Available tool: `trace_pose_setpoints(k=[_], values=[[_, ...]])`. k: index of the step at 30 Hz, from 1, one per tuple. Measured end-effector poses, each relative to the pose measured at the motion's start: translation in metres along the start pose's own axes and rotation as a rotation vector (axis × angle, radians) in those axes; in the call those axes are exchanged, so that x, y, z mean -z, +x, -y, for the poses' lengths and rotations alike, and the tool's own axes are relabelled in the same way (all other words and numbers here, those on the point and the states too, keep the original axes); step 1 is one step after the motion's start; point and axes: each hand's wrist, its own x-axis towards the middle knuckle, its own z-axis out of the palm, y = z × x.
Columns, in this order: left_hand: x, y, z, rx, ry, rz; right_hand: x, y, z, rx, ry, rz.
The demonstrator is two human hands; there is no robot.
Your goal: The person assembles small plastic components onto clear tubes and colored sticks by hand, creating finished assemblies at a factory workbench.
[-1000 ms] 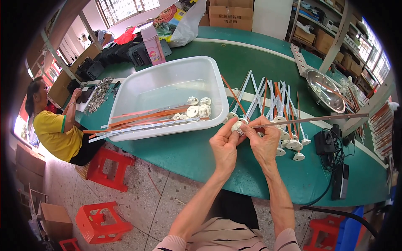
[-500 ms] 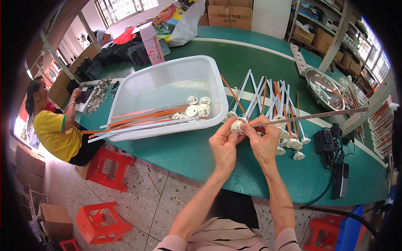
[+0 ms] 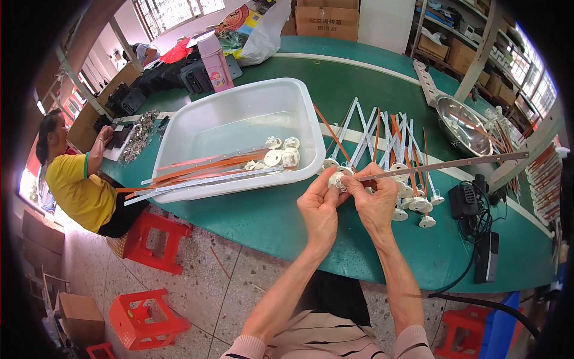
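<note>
Above the near edge of the green table (image 3: 269, 224), my left hand (image 3: 320, 212) pinches a small round white plastic piece (image 3: 338, 180) with thin wire about it. My right hand (image 3: 376, 203) closes on the same piece from the other side, thumb against it. From there a long narrow strip (image 3: 442, 166) with small dots along it extends far to the right. Just beyond my hands lie several similar strips, silvery and orange, with white round ends (image 3: 420, 204). In the white tub (image 3: 239, 96) on the left, more such strips (image 3: 209, 170) rest with their round ends inside.
A black power adapter (image 3: 463, 202) with coiled cable sits to my right, near a steel bowl (image 3: 463, 128). Farther off stand a pink bottle (image 3: 215, 63) and a plastic bag (image 3: 260, 36). A co-worker (image 3: 81, 185) in yellow sits at left; red stools (image 3: 146, 320) stand on the floor.
My hands stay nearly in place on the white piece, with only a slight shift of the right fingers. The co-worker's arm has moved a little.
</note>
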Motion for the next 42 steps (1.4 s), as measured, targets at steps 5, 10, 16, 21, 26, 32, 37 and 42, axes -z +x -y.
trace_pose_setpoints(k=[5,10,16,21,26,32,37,42], values=[[-0.001,-0.001,0.0,-0.007,0.036,-0.018,0.003,0.002,-0.001,-0.041,0.032,0.039],[-0.004,-0.002,0.0,-0.012,0.04,-0.008,0.004,0.004,-0.005,-0.01,0.027,0.017],[-0.002,-0.002,-0.003,0.039,0.03,-0.009,0.003,0.003,-0.001,0.036,-0.029,0.036],[-0.002,-0.004,-0.004,0.013,0.02,-0.037,0.005,0.003,-0.004,-0.09,0.069,0.091],[-0.001,-0.003,-0.003,0.001,0.037,-0.041,0.006,0.003,-0.005,-0.09,0.098,0.113],[-0.002,-0.004,-0.002,-0.037,0.09,-0.047,0.009,0.004,-0.01,-0.132,0.105,0.13],[-0.001,-0.005,-0.003,-0.06,0.132,-0.056,0.003,0.001,-0.002,-0.096,0.093,0.087],[-0.005,-0.007,-0.006,-0.105,0.166,-0.104,0.0,-0.002,-0.003,-0.04,0.049,0.053]])
